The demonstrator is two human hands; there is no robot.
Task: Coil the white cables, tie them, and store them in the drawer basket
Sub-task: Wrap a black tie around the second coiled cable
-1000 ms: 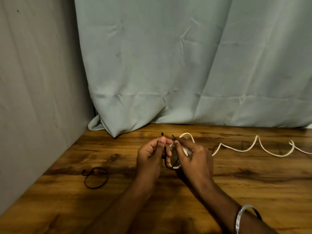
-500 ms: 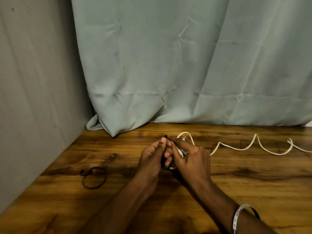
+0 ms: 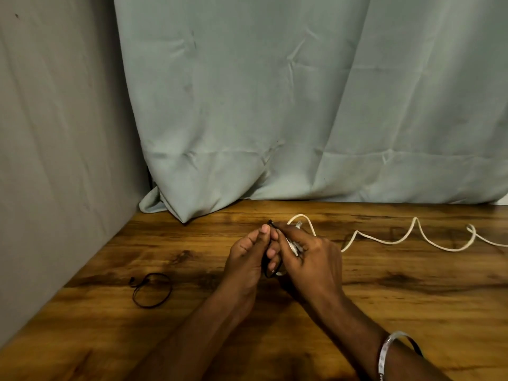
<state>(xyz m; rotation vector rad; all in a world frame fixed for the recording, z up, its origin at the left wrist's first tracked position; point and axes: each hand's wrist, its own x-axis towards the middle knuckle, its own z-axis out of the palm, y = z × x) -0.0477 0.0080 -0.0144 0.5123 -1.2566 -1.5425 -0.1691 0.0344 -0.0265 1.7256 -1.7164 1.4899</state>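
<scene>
Head view: you are looking down at a wooden tabletop [image 3: 357,303] with both of your hands brought together just in front of you.
Left hand: your left hand [image 3: 247,257] is curled, thumb tip pressed up against the top end of a thin black tie [image 3: 270,224], pinching it there.
Right hand: your right hand [image 3: 310,257] is curled round a small bundle of white cable [image 3: 292,246], with its fingertips meeting the left thumb at the tie's upper end.
Hands together: the two hands touch at the fingertips, with the bundle between them.
Black tie: it runs from the pinched top end down between your hands and loops under the bundle near the table; whether it is knotted you cannot tell.
White cable: only slivers of the bundle show through your fingers; one loop rises behind the right hand, and the loose remainder [image 3: 412,235] trails away to your right in waves across the table, out of the picture's edge.
Second tie: another black tie loop [image 3: 152,290] lies flat on the table, well apart to your left.
Wrist: a silver bangle [image 3: 387,350] sits on your right forearm.
Backdrop: a pale green curtain [image 3: 275,105] hangs behind the table, its hem resting on the far edge; a grey wall [image 3: 55,133] closes the left side.
</scene>
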